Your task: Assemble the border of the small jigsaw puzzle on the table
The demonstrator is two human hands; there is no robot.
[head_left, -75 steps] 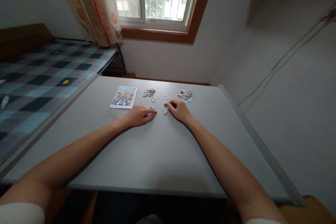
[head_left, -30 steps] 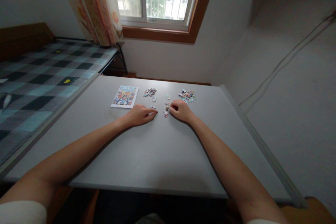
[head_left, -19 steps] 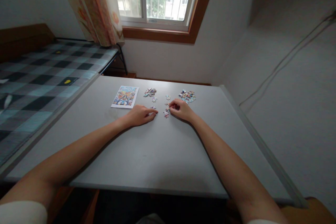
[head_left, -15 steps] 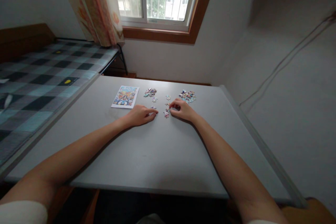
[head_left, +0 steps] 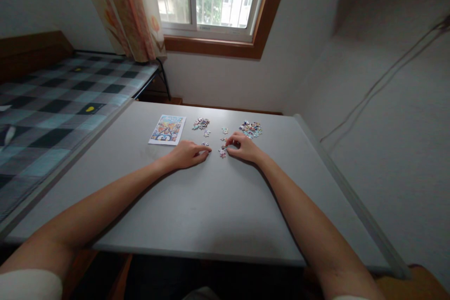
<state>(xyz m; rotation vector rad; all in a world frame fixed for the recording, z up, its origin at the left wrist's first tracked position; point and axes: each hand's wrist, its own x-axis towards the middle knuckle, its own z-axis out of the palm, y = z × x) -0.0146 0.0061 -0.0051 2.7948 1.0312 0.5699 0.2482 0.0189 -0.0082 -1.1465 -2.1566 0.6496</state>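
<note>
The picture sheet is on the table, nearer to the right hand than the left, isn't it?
Not quite, the hand is wrong. The head view shows the picture sheet on the table, but nearer to the left hand.

Forward-and-down head view over the table (head_left: pixel 193 215)

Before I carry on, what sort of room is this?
It looks like a bedroom, probably in a home or dormitory: a bed with checked bedding stands left of the table, and a flowered curtain hangs beside the window.
</note>
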